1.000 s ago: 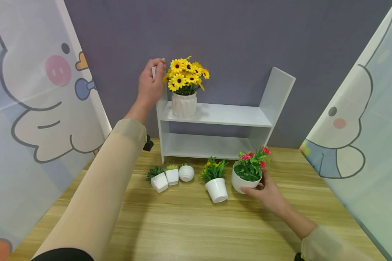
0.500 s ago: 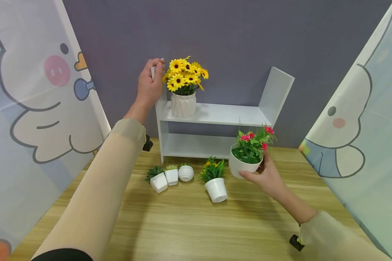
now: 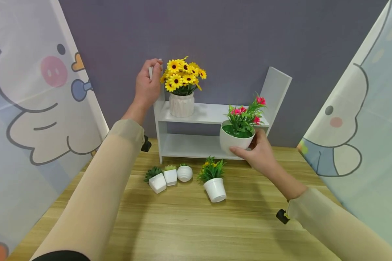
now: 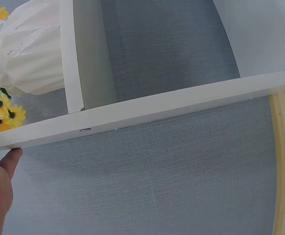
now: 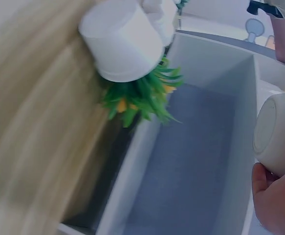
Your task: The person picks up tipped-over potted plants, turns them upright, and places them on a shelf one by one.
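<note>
In the head view my right hand (image 3: 260, 154) grips the side of a white bowl-shaped flowerpot (image 3: 236, 140) with pink flowers and green leaves, raised off the table in front of the shelf's right half. The right wrist view shows the underside of this pot (image 5: 279, 132) above my thumb. My left hand (image 3: 147, 82) holds the top of the left side panel of a white two-tier shelf (image 3: 212, 111); in the left wrist view a fingertip (image 4: 12, 157) touches the panel's outer face. Beside that hand, a ribbed white pot (image 3: 182, 106) of yellow daisies stands on the upper board.
On the wooden table (image 3: 170, 228), a white pot (image 3: 215, 190) with yellow-flowered greenery lies tipped over. Left of it lie small white succulent pots (image 3: 170, 177). A grey wall (image 3: 222, 43) rises behind the shelf, with cartoon-printed curtains (image 3: 36, 119) at both sides.
My right hand has lifted the pink-flower pot from the table, up and slightly left to the shelf's upper board height. My left hand stays on the side panel.
</note>
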Demonstrator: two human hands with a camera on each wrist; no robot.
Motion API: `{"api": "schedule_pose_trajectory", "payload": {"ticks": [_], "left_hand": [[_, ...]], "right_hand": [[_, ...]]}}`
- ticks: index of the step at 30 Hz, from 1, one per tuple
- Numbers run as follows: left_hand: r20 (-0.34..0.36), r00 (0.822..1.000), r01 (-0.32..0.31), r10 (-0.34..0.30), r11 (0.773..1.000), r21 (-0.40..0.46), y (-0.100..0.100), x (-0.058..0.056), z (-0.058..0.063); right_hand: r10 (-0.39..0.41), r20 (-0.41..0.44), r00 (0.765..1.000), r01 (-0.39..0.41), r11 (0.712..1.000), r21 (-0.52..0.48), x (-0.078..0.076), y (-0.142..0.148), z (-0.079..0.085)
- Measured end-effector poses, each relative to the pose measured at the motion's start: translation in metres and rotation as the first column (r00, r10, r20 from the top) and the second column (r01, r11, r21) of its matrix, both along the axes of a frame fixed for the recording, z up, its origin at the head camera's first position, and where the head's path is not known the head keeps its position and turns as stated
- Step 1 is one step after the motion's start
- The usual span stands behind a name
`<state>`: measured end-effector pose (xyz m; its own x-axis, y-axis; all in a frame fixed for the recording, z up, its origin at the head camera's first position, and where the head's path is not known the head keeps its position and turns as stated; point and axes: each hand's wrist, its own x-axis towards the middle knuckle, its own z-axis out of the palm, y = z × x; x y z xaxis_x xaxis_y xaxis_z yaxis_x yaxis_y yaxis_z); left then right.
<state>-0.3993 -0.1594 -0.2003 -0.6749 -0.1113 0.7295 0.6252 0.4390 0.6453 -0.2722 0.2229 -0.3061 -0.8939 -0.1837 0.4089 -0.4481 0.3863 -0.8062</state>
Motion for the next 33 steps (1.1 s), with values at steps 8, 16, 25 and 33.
{"api": "schedule_pose_trajectory", "payload": {"ticks": [8, 16, 25, 33], "left_hand": [[-0.010, 1.000, 0.000, 0.000, 1.000, 0.001, -0.001, 0.000, -0.001], [-0.037, 0.999, -0.004, 0.004, 1.000, -0.005, 0.000, -0.002, -0.001], [-0.020, 1.000, 0.000, 0.000, 1.000, -0.002, 0.000, -0.003, -0.001], [-0.013, 1.000, -0.003, 0.003, 1.000, -0.002, 0.000, -0.003, -0.001]], "right_hand": [[-0.093, 0.056, 0.994, 0.093, 0.996, 0.009, -0.014, -0.016, 0.024], [-0.132, 0.043, 0.990, 0.132, 0.991, 0.010, -0.037, -0.025, 0.036], [-0.152, 0.080, 0.985, 0.151, 0.988, 0.020, -0.058, -0.039, 0.044], [-0.177, 0.085, 0.981, 0.168, 0.981, 0.097, -0.076, -0.046, 0.050]]}}
